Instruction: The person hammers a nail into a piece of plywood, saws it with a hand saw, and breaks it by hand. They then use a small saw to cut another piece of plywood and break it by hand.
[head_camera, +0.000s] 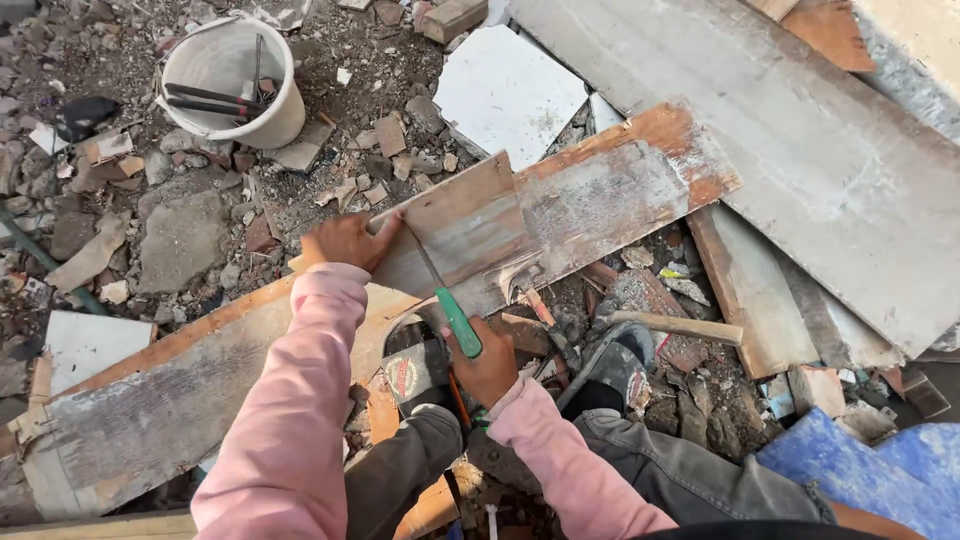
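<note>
My left hand (345, 240) presses flat on the near end of a worn wooden plank (560, 205) that lies across rubble. My right hand (487, 362) is shut on the green handle of a hand saw (447, 298). The saw's thin blade runs up to the plank's edge right beside my left hand's fingers. My foot in a black sandal (413, 365) rests on a lower board (160, 400) just below the plank. A second sandalled foot (615, 365) stands to the right.
A white bucket (235, 80) with dark tools stands at the upper left among broken bricks. A hammer (670, 325) lies right of my feet. A white tile (505, 90) and a long grey board (800, 150) lie beyond the plank. Blue sheeting (860, 470) sits at lower right.
</note>
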